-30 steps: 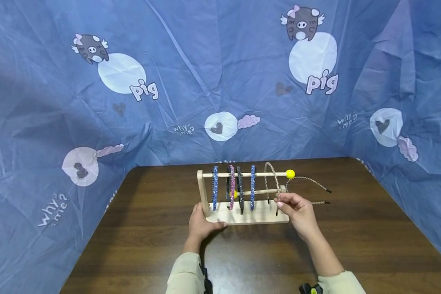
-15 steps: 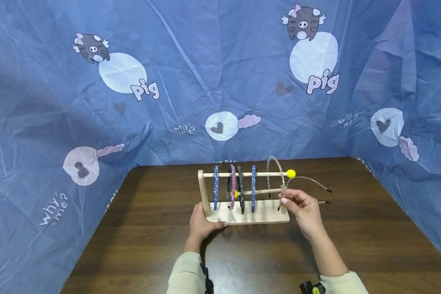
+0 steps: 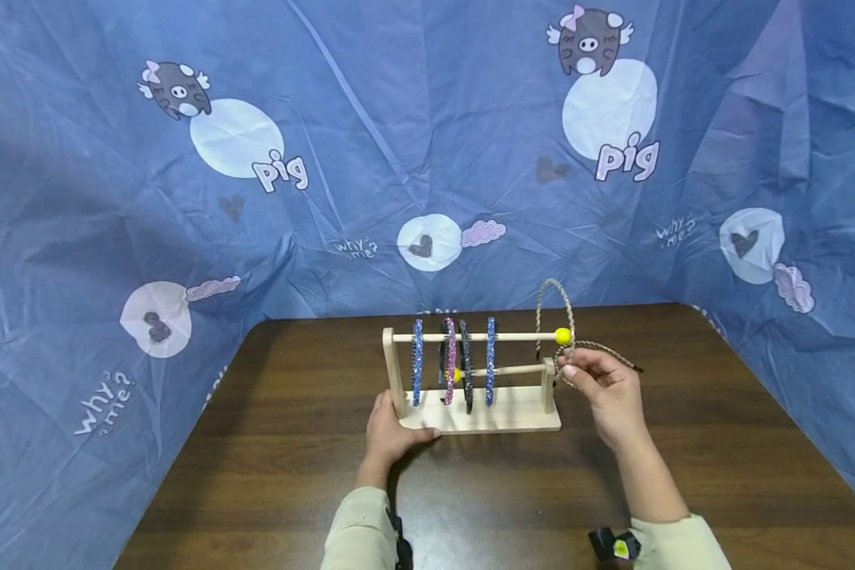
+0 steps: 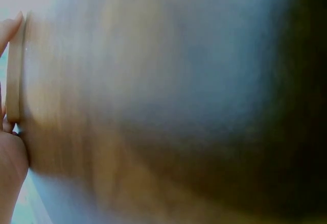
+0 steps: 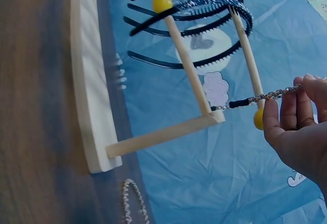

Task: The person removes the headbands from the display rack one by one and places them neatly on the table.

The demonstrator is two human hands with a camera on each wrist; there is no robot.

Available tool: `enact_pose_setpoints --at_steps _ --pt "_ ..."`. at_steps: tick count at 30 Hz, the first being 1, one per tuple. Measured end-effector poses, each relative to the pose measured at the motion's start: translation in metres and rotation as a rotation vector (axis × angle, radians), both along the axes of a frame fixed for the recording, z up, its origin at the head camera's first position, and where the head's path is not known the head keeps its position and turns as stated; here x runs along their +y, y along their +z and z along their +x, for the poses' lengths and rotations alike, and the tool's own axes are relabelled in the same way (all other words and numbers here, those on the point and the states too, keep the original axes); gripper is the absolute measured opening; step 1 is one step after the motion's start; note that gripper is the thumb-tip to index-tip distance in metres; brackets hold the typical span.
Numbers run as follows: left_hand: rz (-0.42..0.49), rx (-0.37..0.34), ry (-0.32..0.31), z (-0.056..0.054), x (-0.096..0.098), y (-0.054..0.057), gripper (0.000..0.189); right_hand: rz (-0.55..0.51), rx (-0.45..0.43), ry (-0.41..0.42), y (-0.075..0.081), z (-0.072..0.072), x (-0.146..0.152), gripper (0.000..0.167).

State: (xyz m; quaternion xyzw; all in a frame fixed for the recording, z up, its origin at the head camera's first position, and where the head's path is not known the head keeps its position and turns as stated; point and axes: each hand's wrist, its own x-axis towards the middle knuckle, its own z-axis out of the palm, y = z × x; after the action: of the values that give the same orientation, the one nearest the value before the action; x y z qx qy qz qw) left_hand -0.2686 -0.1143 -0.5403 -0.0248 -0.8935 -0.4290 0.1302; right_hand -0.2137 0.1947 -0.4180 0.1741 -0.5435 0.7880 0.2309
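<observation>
My left hand (image 3: 387,434) grips the left end of a wooden headband stand (image 3: 513,412), its thumb along the base's front edge. My right hand (image 3: 613,400) pinches one leg of a beige braided headband (image 3: 554,281) with thumb and fingertips. The braided headband arches at the upper bar's yellow end ball (image 3: 563,336); its black tip (image 5: 238,103) shows in the right wrist view. On the upper bar hang two glittery blue headbands, one to the left (image 3: 417,364) and one to the right (image 3: 490,364), with a pink headband (image 3: 450,368) and black ones (image 3: 466,380) between.
A second braided headband (image 3: 609,351) lies on the brown table (image 3: 499,491) behind my right hand. The stand's lower bar (image 3: 509,370) runs left from the short right post (image 3: 548,388). A blue printed cloth (image 3: 370,198) surrounds the table.
My right hand has moved right and upward with the braided headband, from over the upper bar to its yellow end ball. The left hand and stand stay put.
</observation>
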Motion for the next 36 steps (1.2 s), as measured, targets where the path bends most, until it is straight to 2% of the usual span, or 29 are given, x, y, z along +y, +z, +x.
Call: enact_pose_setpoints --at_steps 6,14,29,36 --pt "0.006 -0.013 0.003 -0.001 0.000 0.002 0.081 -0.009 0.037 -0.011 0.006 0.000 0.007 0.019" --pt "-0.001 -0.007 0.006 -0.001 0.000 0.001 0.081 -0.027 0.039 -0.045 0.005 0.001 0.018 0.020" --pt "0.005 -0.006 0.001 0.000 0.000 0.000 0.081 -0.054 -0.055 -0.119 -0.016 0.000 0.045 0.022" --pt "0.006 -0.017 0.000 0.000 0.000 0.001 0.081 -0.039 -0.064 -0.144 -0.028 -0.001 0.057 0.021"
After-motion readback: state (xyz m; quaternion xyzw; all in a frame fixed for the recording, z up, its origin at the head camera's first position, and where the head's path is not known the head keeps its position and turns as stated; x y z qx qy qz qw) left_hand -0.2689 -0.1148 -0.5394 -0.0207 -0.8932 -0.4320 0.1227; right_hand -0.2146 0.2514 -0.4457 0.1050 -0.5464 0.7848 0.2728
